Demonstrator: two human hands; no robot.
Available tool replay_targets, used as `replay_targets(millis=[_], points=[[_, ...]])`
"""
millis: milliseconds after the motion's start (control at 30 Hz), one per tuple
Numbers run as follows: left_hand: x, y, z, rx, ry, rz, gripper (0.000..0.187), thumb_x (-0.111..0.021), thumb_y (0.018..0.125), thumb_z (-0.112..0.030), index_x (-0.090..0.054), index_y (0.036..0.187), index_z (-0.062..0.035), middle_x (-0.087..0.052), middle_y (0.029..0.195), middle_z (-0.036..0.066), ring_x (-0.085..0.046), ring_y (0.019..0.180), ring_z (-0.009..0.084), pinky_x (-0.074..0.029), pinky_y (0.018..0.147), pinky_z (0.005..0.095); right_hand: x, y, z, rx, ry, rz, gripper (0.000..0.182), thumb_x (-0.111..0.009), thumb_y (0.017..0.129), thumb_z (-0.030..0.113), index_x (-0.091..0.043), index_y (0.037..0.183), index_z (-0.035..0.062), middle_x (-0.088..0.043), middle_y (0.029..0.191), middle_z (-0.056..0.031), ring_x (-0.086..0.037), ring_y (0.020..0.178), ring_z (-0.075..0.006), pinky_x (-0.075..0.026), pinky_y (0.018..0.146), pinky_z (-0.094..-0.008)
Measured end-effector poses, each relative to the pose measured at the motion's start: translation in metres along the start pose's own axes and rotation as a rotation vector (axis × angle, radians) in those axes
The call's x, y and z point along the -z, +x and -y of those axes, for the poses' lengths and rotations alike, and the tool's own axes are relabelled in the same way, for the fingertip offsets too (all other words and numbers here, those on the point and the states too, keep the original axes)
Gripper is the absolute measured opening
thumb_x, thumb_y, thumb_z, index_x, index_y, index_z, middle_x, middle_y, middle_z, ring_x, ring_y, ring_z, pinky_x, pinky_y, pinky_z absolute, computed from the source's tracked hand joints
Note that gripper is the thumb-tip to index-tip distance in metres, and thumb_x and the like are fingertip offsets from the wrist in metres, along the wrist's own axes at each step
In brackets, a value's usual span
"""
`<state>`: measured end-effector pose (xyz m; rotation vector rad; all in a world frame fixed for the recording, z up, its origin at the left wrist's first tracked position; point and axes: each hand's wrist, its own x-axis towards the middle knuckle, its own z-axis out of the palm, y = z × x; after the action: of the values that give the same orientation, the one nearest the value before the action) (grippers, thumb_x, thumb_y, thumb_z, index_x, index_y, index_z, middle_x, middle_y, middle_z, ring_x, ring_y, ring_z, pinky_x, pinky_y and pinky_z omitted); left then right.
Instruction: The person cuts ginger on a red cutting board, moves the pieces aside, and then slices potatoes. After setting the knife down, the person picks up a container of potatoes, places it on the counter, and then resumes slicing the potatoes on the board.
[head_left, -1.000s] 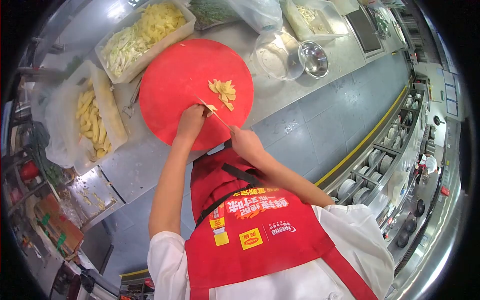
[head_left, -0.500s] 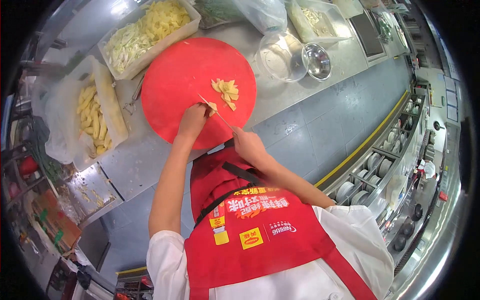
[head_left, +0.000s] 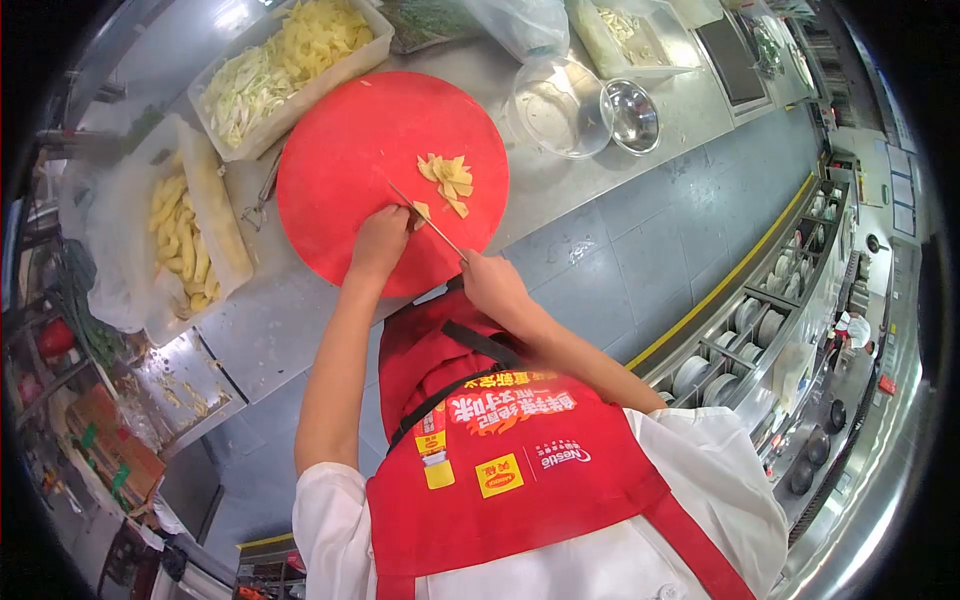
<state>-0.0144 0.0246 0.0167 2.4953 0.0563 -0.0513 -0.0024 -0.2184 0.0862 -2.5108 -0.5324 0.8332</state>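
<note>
Head view: slicing in hand, by look of it. Gripping knife (head_left: 430,222) in right hand (head_left: 493,284), fingers wrapped round handle. Curling left hand (head_left: 380,243) fingers inward close beside blade, over red round board (head_left: 340,150); cannot tell whether pinching anything. Lying on board: pale yellow slice (head_left: 421,213) just beside blade, loose pile of slices (head_left: 450,184) farther out. Calling next, as judged, for steady blade control, with left fingertips tucked clear of edge.
</note>
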Motion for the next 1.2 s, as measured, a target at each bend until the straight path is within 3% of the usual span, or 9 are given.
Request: replay_targets(millis=[367, 500, 600, 800, 900, 933, 1033, 1200], points=[[-0.002, -0.001, -0.009, -0.012, -0.1, -0.071, 0.015, -0.075, 0.089, -0.007, -0.067, 0.102, -0.0036, -0.068, 0.108, 0.014, -0.069, 0.105, 0.0371, -0.059, 0.088, 0.0492, -0.01, 0.009, -0.026, 0.002, 0.063, -0.052, 0.028, -0.057, 0.107, 0.022, -0.068, 0.125, 0.0044, -0.073, 0.096, -0.031, -0.07, 0.093, -0.0532, -0.054, 0.082, -0.0632], [0.002, -0.005, -0.013, -0.173, -0.122, -0.12, 0.01, -0.073, 0.092, -0.005, -0.066, 0.097, -0.0021, -0.066, 0.104, 0.015, -0.069, 0.101, 0.038, -0.058, 0.089, 0.0483, -0.003, 0.005, -0.039, -0.011, 0.179, -0.161, 0.025, -0.06, 0.105, 0.023, -0.07, 0.113, 0.0021, -0.073, 0.095, -0.0308, -0.07, 0.092, -0.0531, -0.054, 0.081, -0.0628], [-0.006, -0.006, -0.013, -0.008, -0.095, -0.029, 0.013, -0.072, 0.096, -0.007, -0.061, 0.102, -0.0037, -0.064, 0.11, 0.013, -0.067, 0.102, 0.0386, -0.057, 0.085, 0.0504, 0.001, 0.003, -0.05, 0.003, 0.205, -0.123, 0.025, -0.06, 0.106, 0.023, -0.071, 0.113, 0.0028, -0.073, 0.097, -0.0305, -0.07, 0.093, -0.0531, -0.054, 0.082, -0.0624], [-0.041, -0.018, -0.045, 0.43, -0.323, -0.185, 0.031, -0.078, 0.095, -0.01, -0.054, 0.114, -0.0041, -0.066, 0.103, 0.016, -0.071, 0.091, 0.0369, -0.057, 0.079, 0.0495, 0.012, -0.016, -0.042, -0.019, 0.199, -0.057, 0.025, -0.059, 0.106, 0.023, -0.071, 0.12, 0.0062, -0.073, 0.098, -0.0297, -0.069, 0.093, -0.0529, -0.055, 0.082, -0.0613], [-0.056, -0.026, -0.065, 0.498, -0.513, -0.297, 0.031, -0.081, 0.093, -0.009, -0.057, 0.112, -0.0025, -0.069, 0.094, 0.014, -0.073, 0.084, 0.0303, -0.059, 0.078, 0.042, 0.005, -0.019, -0.046, -0.041, 0.2, -0.056, 0.026, -0.059, 0.106, 0.023, -0.071, 0.123, 0.0072, -0.073, 0.098, -0.0296, -0.069, 0.093, -0.0526, -0.055, 0.083, -0.0616], [-0.054, -0.03, -0.068, 0.511, -0.519, -0.254, 0.029, -0.076, 0.095, -0.007, -0.059, 0.118, -0.0013, -0.069, 0.103, 0.016, -0.073, 0.095, 0.0325, -0.059, 0.085, 0.0441, 0.005, -0.019, -0.047, -0.035, 0.202, -0.059, 0.027, -0.059, 0.106, 0.024, -0.072, 0.123, 0.0076, -0.073, 0.098, -0.0296, -0.07, 0.092, -0.0525, -0.055, 0.083, -0.0618], [-0.039, -0.038, -0.07, 0.159, -0.082, -0.404, 0.027, -0.072, 0.098, -0.007, -0.062, 0.122, 0.0002, -0.067, 0.113, 0.017, -0.069, 0.108, 0.0351, -0.057, 0.093, 0.047, 0.006, -0.018, -0.045, -0.03, 0.198, -0.061, 0.027, -0.058, 0.106, 0.024, -0.072, 0.124, 0.0087, -0.074, 0.098, -0.0298, -0.07, 0.092, -0.0523, -0.055, 0.083, -0.0624], [-0.031, -0.034, -0.053, 0.041, -0.003, -0.241, 0.019, -0.063, 0.102, -0.009, -0.071, 0.119, -0.0034, -0.066, 0.116, 0.011, -0.066, 0.113, 0.0333, -0.057, 0.095, 0.0468, 0.004, -0.013, -0.044, -0.021, 0.14, -0.039, 0.027, -0.057, 0.107, 0.024, -0.071, 0.124, 0.0083, -0.074, 0.097, -0.0298, -0.07, 0.092, -0.0528, -0.055, 0.083, -0.0629]])
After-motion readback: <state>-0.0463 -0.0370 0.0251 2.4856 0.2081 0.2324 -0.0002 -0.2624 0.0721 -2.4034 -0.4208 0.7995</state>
